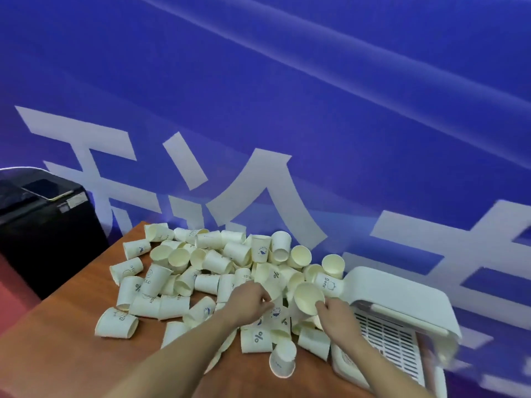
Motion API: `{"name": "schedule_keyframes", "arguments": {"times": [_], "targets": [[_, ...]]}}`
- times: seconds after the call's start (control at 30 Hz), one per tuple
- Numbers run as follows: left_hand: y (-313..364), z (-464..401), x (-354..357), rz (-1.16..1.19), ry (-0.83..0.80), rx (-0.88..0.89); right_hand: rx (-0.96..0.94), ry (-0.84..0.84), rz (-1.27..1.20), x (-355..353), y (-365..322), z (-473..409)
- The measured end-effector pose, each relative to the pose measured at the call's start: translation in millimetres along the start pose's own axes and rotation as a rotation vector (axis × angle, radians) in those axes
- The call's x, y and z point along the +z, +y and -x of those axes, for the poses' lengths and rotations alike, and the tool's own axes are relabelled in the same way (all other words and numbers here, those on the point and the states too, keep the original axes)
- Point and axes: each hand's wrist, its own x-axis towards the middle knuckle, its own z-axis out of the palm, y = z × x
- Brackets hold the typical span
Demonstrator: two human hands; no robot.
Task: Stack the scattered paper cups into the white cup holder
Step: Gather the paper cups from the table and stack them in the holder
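Several cream paper cups (pixel 178 265) with blue prints lie scattered in a heap on a brown wooden table (pixel 57 349). The white cup holder (pixel 402 300) stands at the table's right side, its slotted tray facing me. My left hand (pixel 251 303) reaches into the middle of the heap and pinches a cup (pixel 274 282) with a % mark. My right hand (pixel 334 314) holds another cup (pixel 307 297) by its rim, mouth tilted toward me, just left of the holder.
A black machine (pixel 43 214) stands off the table's far left corner. A blue banner (pixel 287 110) with large white characters hangs right behind the table. One cup (pixel 283 361) stands upside down near the front edge.
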Motion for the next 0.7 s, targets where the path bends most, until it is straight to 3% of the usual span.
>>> {"name": "schedule_keyframes", "arguments": {"times": [0.37, 0.7], "targets": [[160, -22, 86, -0.269, -0.051, 0.260, 0.219, 0.111, -0.016, -69, 163, 48], [195, -48, 131, -0.541, -0.190, 0.246, 0.316, 0.094, -0.051, -82, 229, 52]]}}
